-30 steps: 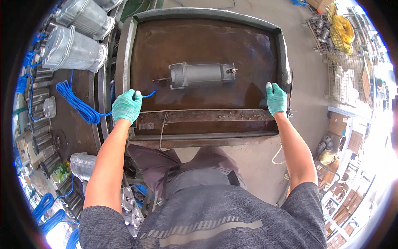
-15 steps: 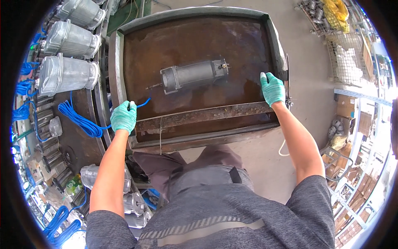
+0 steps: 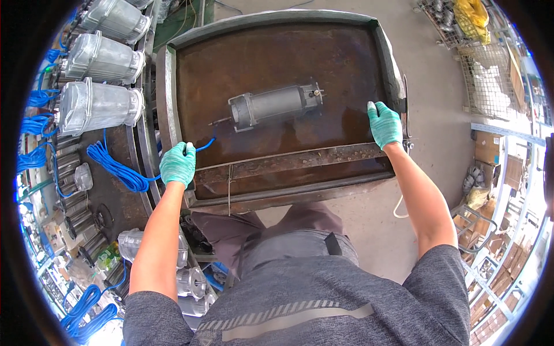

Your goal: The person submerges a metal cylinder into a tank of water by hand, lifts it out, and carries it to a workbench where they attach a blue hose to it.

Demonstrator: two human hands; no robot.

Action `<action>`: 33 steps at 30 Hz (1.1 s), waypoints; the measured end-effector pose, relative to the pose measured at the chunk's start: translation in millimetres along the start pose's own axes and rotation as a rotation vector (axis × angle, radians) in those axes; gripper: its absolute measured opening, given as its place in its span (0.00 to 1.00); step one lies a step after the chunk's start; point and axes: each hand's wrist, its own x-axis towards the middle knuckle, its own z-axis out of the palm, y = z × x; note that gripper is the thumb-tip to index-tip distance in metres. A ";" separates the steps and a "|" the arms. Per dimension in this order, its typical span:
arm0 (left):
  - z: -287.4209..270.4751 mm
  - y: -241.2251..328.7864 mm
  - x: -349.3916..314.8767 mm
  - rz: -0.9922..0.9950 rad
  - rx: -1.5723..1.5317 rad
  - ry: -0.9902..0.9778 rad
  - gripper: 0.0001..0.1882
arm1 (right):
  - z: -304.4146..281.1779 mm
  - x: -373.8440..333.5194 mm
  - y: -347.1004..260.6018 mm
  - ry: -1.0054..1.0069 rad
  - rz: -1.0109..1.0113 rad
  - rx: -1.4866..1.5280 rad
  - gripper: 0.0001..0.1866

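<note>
A grey motor with a thin shaft [image 3: 277,105] lies on its side in a wide metal tank [image 3: 271,18], its outline hazy as if under liquid. At the tank's near left corner, my left hand [image 3: 178,164], in a green glove, is closed around a blue cable [image 3: 205,145]. One end sticks out beyond the thumb over the tank; the other side leads to a coil on the left. My right hand [image 3: 385,126], gloved alike, is by the right wall with its fingers curled. What they grip, if anything, is hidden.
A rusty crossbar [image 3: 288,161] spans the tank's near side. Several pale metal motor housings [image 3: 101,104] with blue cable coils [image 3: 118,167] line the left. At the far right are a wire basket [image 3: 487,75], a yellow bag [image 3: 473,20] and shelves with cartons [image 3: 490,147].
The whole view has shifted slightly, so everything appears a little further right. My hands keep nearly the same places at the tank, and the motor lies as before.
</note>
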 end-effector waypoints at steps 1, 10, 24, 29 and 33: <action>-0.4 0.5 0.3 0.000 0.001 -0.006 0.20 | 1.2 0.3 2.0 0.003 -0.003 -0.001 0.21; 0.6 -0.2 1.2 -0.002 -0.011 -0.021 0.21 | 3.0 0.3 3.5 0.019 -0.011 0.015 0.21; 0.0 -1.1 0.8 0.002 -0.014 -0.015 0.22 | 2.4 -0.1 1.3 0.066 -0.021 0.055 0.21; -3.8 2.1 -0.7 -0.003 -0.036 -0.016 0.21 | -8.0 -12.6 -12.5 0.155 -0.189 0.159 0.18; -5.9 2.9 0.3 0.000 -0.034 -0.026 0.20 | -71.0 -55.8 -112.7 -0.259 -0.524 -0.047 0.19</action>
